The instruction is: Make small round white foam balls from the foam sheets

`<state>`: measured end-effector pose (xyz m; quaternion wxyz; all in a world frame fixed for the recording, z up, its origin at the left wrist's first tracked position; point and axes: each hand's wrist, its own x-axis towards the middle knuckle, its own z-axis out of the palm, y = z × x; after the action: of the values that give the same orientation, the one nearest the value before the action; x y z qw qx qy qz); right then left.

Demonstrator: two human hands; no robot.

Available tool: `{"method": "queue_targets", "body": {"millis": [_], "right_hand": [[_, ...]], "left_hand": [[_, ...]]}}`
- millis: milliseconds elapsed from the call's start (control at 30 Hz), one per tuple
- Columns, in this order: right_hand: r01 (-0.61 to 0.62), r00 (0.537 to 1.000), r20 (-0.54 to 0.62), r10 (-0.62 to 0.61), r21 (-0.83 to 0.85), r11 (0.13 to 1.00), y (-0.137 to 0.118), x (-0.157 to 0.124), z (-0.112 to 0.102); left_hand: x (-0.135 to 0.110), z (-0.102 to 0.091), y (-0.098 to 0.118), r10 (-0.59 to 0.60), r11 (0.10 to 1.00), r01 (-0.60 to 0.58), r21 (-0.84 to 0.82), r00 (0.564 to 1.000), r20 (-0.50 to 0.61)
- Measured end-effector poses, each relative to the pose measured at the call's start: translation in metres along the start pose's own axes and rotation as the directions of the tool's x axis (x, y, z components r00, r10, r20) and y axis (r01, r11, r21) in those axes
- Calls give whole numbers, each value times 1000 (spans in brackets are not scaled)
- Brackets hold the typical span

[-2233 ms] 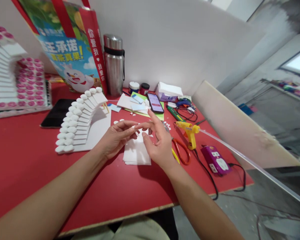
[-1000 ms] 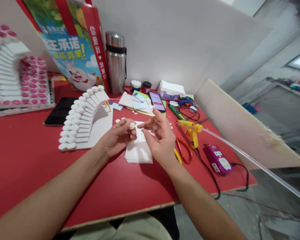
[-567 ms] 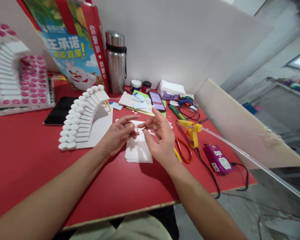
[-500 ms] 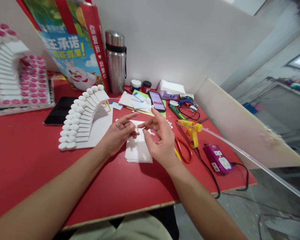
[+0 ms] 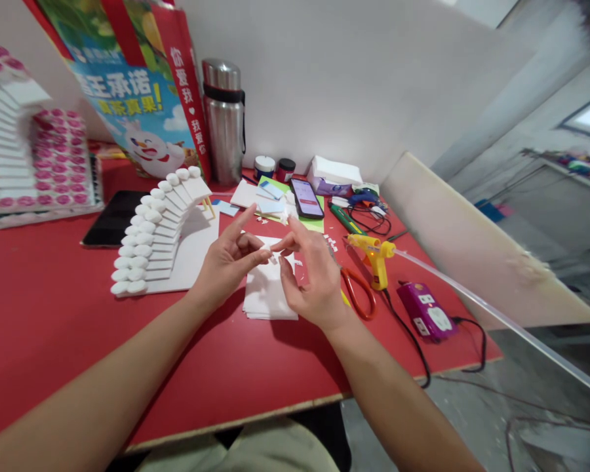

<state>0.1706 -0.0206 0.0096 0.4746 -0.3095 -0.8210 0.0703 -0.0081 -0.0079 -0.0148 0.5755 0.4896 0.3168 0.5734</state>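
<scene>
Between my fingertips is a small white piece (image 5: pixel 274 257), too small to make out its kind. My left hand (image 5: pixel 226 265) pinches it with the thumb and a bent finger while the index finger points up and away. From the other side, the thumb and a fingertip of my right hand (image 5: pixel 315 278) close on the same piece. Both hands hover over a stack of white paper sheets (image 5: pixel 270 301). To the left stands a white model staircase (image 5: pixel 164 246) edged with round white pads, on a white base board (image 5: pixel 201 242).
A yellow hot glue gun (image 5: pixel 376 255) with a long clear stick, red-handled scissors (image 5: pixel 360 295) and a purple power socket (image 5: pixel 429 311) lie right. Behind are a phone (image 5: pixel 307 198), a steel flask (image 5: pixel 225 131) and a printed bag (image 5: pixel 137 111). A pink-flowered staircase model (image 5: pixel 10 144) stands far left.
My left index finger has lifted higher and straightened. The right fingers have shifted slightly and stay at the small white piece. The whole view has moved a little.
</scene>
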Motion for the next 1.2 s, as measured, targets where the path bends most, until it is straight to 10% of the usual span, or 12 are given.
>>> {"method": "queue_targets", "body": {"millis": [267, 533, 767, 1200], "right_hand": [[43, 999, 4, -43, 23, 999, 1, -2, 2], [-271, 936, -186, 299, 164, 949, 12, 0, -1], [-584, 802, 64, 594, 291, 757, 34, 4, -6], [-659, 717, 160, 678, 471, 586, 23, 8, -8]], "left_hand": [[1, -2, -3, -2, 999, 0, 52, 999, 38], [0, -3, -4, -263, 944, 296, -147, 942, 209], [-1, -4, -5, -336, 867, 422, -264, 887, 317], [-4, -3, -2, -333, 808, 482, -338, 848, 413]]}}
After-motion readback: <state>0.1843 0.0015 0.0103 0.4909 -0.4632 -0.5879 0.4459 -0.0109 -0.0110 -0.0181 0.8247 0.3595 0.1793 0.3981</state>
